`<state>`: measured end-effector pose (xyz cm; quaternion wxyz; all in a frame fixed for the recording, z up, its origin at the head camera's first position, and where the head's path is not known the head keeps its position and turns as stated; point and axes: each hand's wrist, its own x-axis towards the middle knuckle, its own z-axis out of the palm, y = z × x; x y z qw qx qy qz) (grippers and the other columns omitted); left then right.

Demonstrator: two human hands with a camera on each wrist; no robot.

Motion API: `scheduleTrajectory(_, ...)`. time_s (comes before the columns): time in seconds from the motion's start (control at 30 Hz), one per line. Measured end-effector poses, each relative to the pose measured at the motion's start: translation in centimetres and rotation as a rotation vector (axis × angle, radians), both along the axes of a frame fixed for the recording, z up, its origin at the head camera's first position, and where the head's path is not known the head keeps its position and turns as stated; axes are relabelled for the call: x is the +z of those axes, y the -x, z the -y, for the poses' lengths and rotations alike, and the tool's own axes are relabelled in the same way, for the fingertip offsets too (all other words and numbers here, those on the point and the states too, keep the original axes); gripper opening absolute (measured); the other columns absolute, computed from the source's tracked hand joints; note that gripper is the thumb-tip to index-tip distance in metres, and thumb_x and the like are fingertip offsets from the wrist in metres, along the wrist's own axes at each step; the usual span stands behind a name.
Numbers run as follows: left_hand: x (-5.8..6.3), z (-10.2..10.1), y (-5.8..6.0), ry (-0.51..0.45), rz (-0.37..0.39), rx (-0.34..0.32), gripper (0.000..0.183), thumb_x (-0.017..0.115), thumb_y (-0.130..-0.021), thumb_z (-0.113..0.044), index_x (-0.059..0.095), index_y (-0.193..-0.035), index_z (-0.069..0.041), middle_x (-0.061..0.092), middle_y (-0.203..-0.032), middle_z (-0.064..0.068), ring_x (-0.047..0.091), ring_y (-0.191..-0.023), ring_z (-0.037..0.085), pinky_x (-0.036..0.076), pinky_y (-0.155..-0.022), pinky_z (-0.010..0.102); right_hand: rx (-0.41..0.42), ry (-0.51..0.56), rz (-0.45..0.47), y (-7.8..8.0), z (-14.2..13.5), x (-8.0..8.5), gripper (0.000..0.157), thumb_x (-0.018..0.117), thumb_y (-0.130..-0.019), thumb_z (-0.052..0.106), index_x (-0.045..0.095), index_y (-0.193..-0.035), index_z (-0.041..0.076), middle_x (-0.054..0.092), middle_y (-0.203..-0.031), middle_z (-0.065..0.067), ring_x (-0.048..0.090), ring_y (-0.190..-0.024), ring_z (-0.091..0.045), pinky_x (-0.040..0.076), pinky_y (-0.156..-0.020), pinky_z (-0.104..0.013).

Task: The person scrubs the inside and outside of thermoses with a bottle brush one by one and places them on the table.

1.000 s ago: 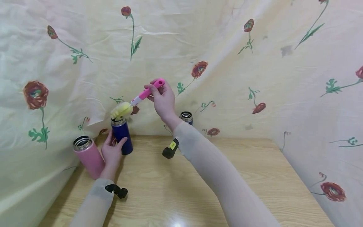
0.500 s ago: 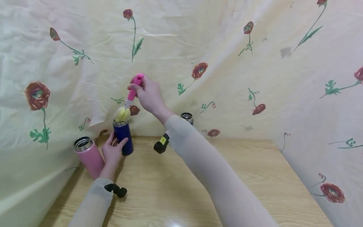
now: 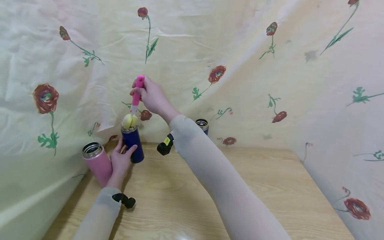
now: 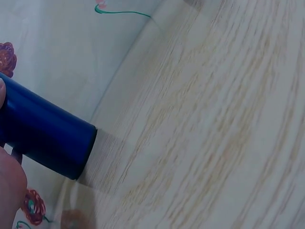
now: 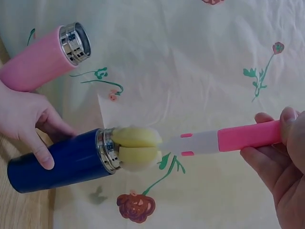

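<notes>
A dark blue thermos bottle stands open-mouthed at the back left of the table. Round its lower side my left hand curls, thumb on the near face. My right hand grips the pink handle of a bottle brush from above. The brush's yellow sponge head sits at the bottle's steel rim, partly inside the mouth, mostly still showing above it. The brush is nearly upright, tilted slightly right at the top. In the left wrist view only the lower part of the blue bottle and some fingers show.
Left of my left hand stands a pink thermos bottle without a lid. Another dark blue bottle shows behind my right forearm. A flowered cloth hangs behind and beside the wooden table.
My right hand has moved left and turned the brush from a slant to nearly upright, and the sponge has gone a little into the bottle mouth. The left hand keeps its hold.
</notes>
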<state>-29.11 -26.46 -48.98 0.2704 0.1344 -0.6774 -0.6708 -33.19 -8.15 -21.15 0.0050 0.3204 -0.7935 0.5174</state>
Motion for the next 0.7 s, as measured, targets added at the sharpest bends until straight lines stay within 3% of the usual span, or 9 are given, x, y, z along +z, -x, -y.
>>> scheduleTrajectory(0.2, -0.2, 0.0, 0.2, -0.005, 0.003, -0.005, 0.083, 0.087, -0.093, -0.016, 0.043, -0.164, -0.015, 0.047, -0.164, 0.011, 0.046, -0.149, 0.026, 0.038, -0.122, 0.039, -0.014, -0.029, 0.059, 0.3, 0.7, -0.3, 0.010, 0.055, -0.112, 0.017, 0.060, -0.120, 0.014, 0.075, -0.111, 0.003, 0.070, -0.105, -0.011, 0.058, -0.085, -0.024)
scheduleTrajectory(0.5, -0.2, -0.1, 0.5, -0.022, 0.011, -0.013, 0.082, 0.086, -0.094, -0.019, 0.043, -0.164, -0.020, 0.045, -0.165, 0.011, 0.045, -0.150, 0.027, 0.037, -0.123, 0.038, -0.084, -0.067, 0.028, 0.1, 1.9, -0.6, 0.010, 0.059, -0.111, 0.023, 0.063, -0.120, 0.020, 0.073, -0.110, 0.007, 0.068, -0.104, -0.009, 0.057, -0.089, -0.029)
scheduleTrajectory(0.63, 0.0, -0.1, 0.7, -0.027, 0.006, -0.014, 0.080, 0.086, -0.094, -0.017, 0.045, -0.163, -0.021, 0.046, -0.164, 0.011, 0.045, -0.150, 0.025, 0.037, -0.123, 0.037, -0.095, -0.055, 0.038, 0.2, 2.1, -0.7, 0.012, 0.059, -0.110, 0.024, 0.063, -0.120, 0.020, 0.072, -0.111, 0.006, 0.068, -0.103, -0.011, 0.057, -0.083, -0.028)
scheduleTrajectory(0.7, 0.1, -0.1, 0.8, -0.029, 0.000, -0.016, 0.079, 0.085, -0.094, -0.016, 0.046, -0.162, -0.020, 0.047, -0.164, 0.011, 0.044, -0.150, 0.024, 0.036, -0.123, 0.037, -0.098, -0.054, 0.059, 0.2, 2.2, -0.8, 0.012, 0.059, -0.110, 0.026, 0.063, -0.120, 0.021, 0.072, -0.112, 0.005, 0.067, -0.102, -0.012, 0.060, -0.074, -0.031)
